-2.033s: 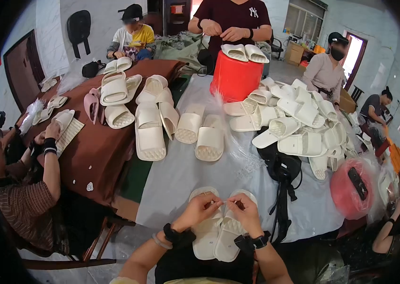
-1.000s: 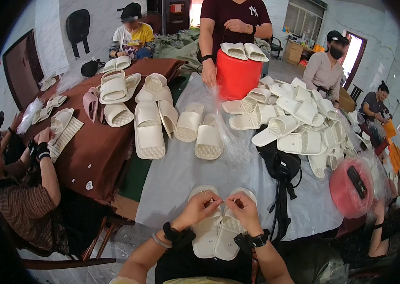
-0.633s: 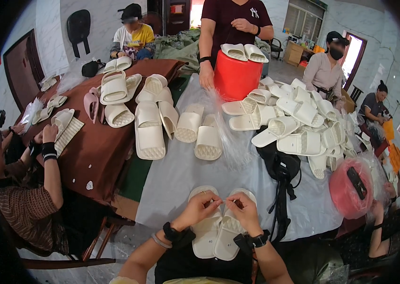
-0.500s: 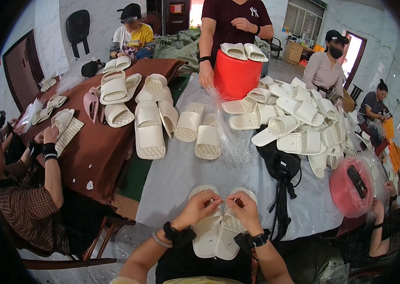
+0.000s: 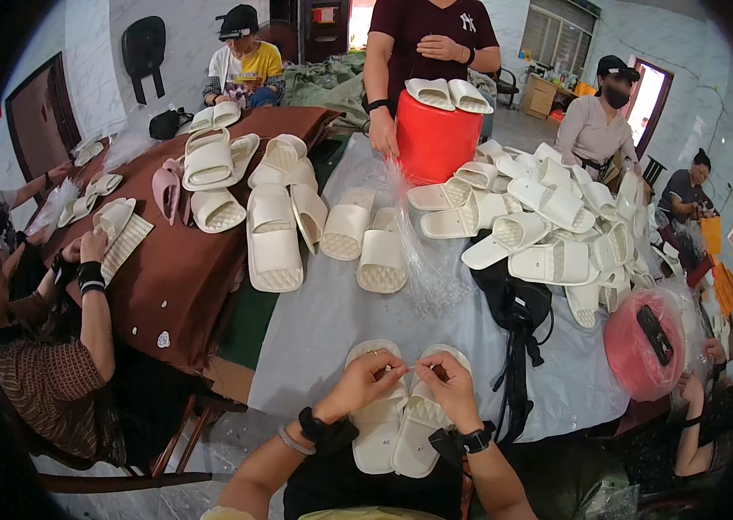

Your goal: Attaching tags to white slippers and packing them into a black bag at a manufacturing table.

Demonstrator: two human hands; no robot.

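A pair of cream slide slippers (image 5: 399,425) lies side by side at the near edge of the grey-covered table (image 5: 323,321), toes pointing away from me. My left hand (image 5: 368,379) and my right hand (image 5: 446,383) rest on top of them, fingertips pinched together between the two slippers. What the fingers pinch is too small to make out. Both wrists carry black bands.
Many cream slippers (image 5: 548,221) are piled across the table, more on the brown table (image 5: 184,251) at left. A red bucket (image 5: 436,139) holding two slippers stands at the far end, a person's hand beside it. A black bag (image 5: 518,312) and pink stool (image 5: 644,347) sit right. Several people sit around.
My hands stay pinched together over the slipper pair. The standing person at the far end has lowered one hand beside the red bucket.
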